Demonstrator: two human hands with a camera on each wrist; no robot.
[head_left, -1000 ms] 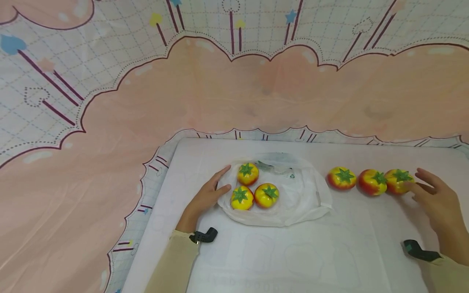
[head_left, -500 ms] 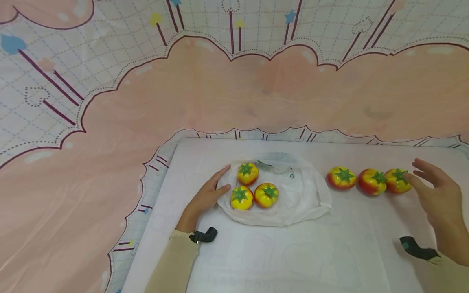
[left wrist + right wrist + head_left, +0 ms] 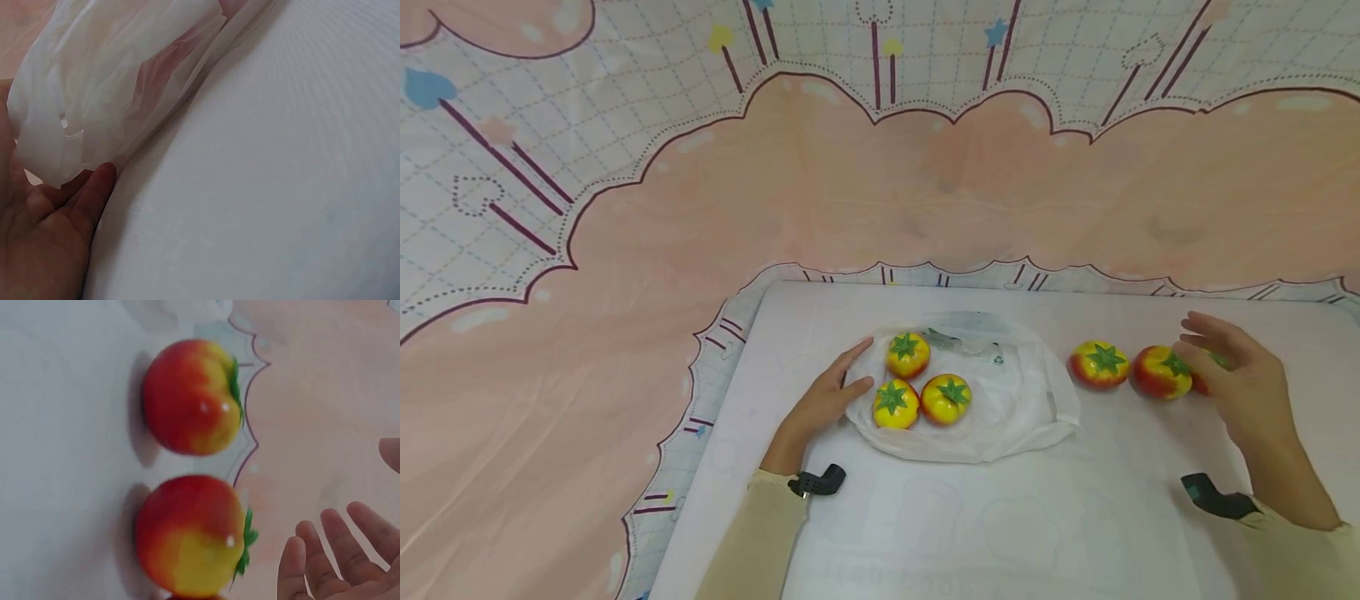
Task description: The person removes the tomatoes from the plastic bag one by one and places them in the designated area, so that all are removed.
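Note:
Three toy tomatoes, yellow and red with green star-shaped leaves, lie on a white plastic bag (image 3: 1018, 417); one is the back tomato (image 3: 907, 356). My left hand (image 3: 820, 406) rests at the bag's left edge, fingers extended. In the left wrist view, fingers touch the crumpled bag (image 3: 94, 119). To the right, three more sit in a row: the left tomato (image 3: 1099, 365), the middle tomato (image 3: 1159, 373) and the right tomato (image 3: 1199, 384), mostly hidden by my right hand (image 3: 1247, 387). That hand hovers with spread fingers, holding nothing; in the right wrist view its fingers (image 3: 337, 550) are apart from the tomatoes.
A white-covered table (image 3: 1000, 525) carries everything. Behind it and at the left hangs a peach and white patterned cloth (image 3: 925, 192). Dark cameras sit at both wrists, the left wrist camera (image 3: 823, 481) and the right wrist camera (image 3: 1217, 497).
My right hand has moved left from beside the right tomato to over it, now covering most of it and nearing the middle one. The left hand and bag have stayed put.

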